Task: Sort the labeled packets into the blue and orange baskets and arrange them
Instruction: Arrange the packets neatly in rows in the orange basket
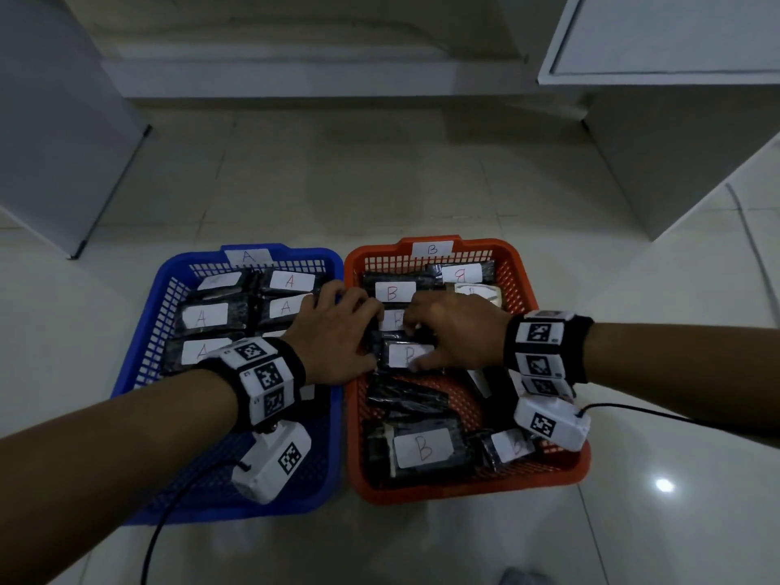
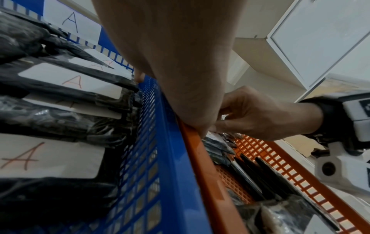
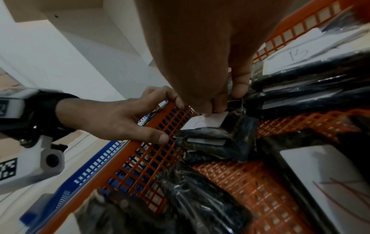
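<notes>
The blue basket (image 1: 177, 263), tagged A, holds black packets with white A labels (image 1: 204, 316) in rows. To its right the orange basket (image 1: 464, 494), tagged B, holds B packets, neat at the back and loose at the front. My right hand (image 1: 456, 331) is inside the orange basket and pinches a B packet (image 1: 401, 355) between fingers and thumb; its fingertips (image 3: 208, 113) press on that label (image 3: 212, 120). My left hand (image 1: 337, 331) reaches across the blue basket, and its fingers (image 3: 176, 99) curl over the orange basket's left wall (image 3: 156, 158), with the thumb against the mesh.
Both baskets sit side by side on a pale tiled floor. A white cabinet (image 1: 675, 120) stands at the back right and a grey panel (image 1: 55, 120) at the left. A thin cable (image 1: 751, 255) lies on the floor to the right. Wrist-camera cables trail toward me.
</notes>
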